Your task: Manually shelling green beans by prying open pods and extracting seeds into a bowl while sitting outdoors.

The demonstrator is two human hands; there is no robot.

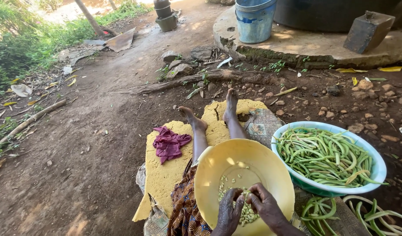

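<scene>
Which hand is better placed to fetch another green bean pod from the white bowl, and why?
Probably the right hand: the white bowl of green pods sits on its side, beside the yellow basin. The left hand would have to cross over.

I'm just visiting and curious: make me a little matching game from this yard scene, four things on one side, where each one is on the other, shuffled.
Things:
1. yellow bowl
2. green bean pods
3. dark red cloth
4. blue bucket

Places:
A. on the concrete platform at the back
B. piled in the white-rimmed basin
C. on the person's lap, under both hands
D. on the yellow foam mat, beside the legs

Pairs: 1-C, 2-B, 3-D, 4-A
</scene>
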